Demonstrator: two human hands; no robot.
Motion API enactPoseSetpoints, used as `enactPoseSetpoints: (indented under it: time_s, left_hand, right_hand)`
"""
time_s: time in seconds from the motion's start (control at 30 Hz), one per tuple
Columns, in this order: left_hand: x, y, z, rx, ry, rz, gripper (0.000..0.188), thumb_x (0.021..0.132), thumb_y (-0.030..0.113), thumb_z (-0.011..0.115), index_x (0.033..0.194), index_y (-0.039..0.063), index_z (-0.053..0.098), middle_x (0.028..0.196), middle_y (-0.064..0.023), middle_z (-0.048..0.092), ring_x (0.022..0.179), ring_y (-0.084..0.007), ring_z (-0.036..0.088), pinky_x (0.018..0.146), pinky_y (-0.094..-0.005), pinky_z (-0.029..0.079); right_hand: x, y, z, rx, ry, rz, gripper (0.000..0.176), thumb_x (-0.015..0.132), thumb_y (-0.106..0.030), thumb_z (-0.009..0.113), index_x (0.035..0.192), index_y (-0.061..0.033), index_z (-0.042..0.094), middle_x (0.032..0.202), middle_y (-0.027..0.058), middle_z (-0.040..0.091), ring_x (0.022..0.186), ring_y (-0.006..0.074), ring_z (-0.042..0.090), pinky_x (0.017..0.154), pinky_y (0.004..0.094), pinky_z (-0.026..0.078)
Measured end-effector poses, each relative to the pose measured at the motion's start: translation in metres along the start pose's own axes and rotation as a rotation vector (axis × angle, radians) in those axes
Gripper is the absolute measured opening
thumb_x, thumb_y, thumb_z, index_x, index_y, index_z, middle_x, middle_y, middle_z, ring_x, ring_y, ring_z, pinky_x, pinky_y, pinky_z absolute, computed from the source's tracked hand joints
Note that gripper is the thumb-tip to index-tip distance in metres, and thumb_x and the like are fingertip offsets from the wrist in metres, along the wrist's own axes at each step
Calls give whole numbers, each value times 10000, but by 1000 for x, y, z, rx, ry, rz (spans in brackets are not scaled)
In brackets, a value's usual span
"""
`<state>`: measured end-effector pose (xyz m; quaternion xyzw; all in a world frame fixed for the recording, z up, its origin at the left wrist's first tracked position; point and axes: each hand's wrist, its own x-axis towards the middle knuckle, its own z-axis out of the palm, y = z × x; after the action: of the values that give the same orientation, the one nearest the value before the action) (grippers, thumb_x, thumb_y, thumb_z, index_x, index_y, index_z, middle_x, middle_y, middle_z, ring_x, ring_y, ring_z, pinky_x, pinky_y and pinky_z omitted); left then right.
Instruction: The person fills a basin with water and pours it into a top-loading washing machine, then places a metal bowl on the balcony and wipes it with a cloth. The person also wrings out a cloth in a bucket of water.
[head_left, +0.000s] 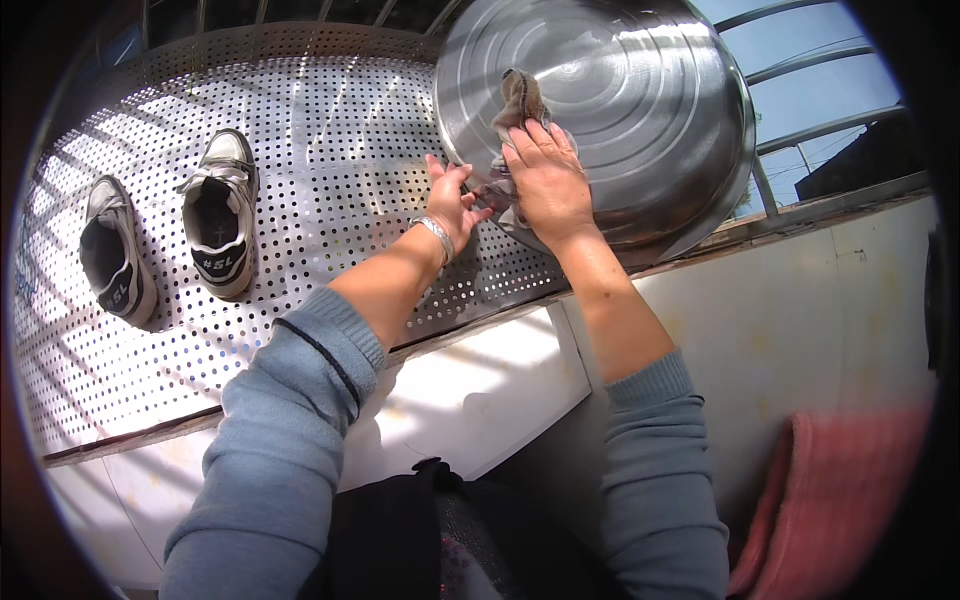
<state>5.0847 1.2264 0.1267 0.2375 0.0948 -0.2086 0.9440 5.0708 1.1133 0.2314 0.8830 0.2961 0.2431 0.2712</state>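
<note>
A large stainless steel basin (660, 165) stands tilted on the perforated metal shelf, its ringed underside facing me. My right hand (553, 184) presses a crumpled, greyish-brown cloth (521, 97) flat against the basin's left part. Part of the cloth is hidden under the palm and fingers. My left hand (451, 199), with a silver bracelet (436, 236) at the wrist, is at the basin's lower left rim with its fingers apart. Whether those fingertips touch the rim cannot be made out.
A pair of worn sneakers, one left shoe (116, 255) and one right shoe (219, 214), stands on the perforated metal shelf (337, 150). Metal railing bars (817, 64) run behind the basin. Below the ledge is a pale wall panel (750, 300). A pink cloth (847, 487) hangs at the lower right.
</note>
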Motion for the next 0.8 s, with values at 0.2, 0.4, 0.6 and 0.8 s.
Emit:
enactPoseSetpoints:
  time_s: [0.2,0.4,0.6,0.8]
  left_hand:
    - [4,-4,-2,62,-34,22,698,937,475,486,1470,264,87,1457,-50,293,1126,-287,469,834,-442,504]
    - [4,1,-1,64,-113,-13,674,932,578,399,1453,184,238,1504,5,233,1220,-327,369,895,-466,466]
    - [3,2,-1,17,-257,-30,765,884,645,455,1450,180,236,1494,-19,244,1259,-316,341,948,-540,405]
    - [-2,12,3,90,-166,1,775,884,656,433,1466,202,196,1502,-37,222,1267,-314,343,919,-512,463]
  right_hand:
    - [-18,21,-19,66,161,-21,227,787,-99,573,991,-90,673,1164,47,601,1189,248,505,1072,429,345]
    - [0,120,-80,-172,410,643,297,812,-119,588,1102,-93,650,1280,45,519,1254,306,402,1092,449,282]
    - [-20,10,4,210,141,-26,221,844,-174,538,989,-87,681,1144,84,607,1163,275,531,1075,424,331]
    - [71,120,-35,-300,263,410,304,889,-182,484,1139,-102,637,1328,94,504,1329,308,358,1132,448,206]
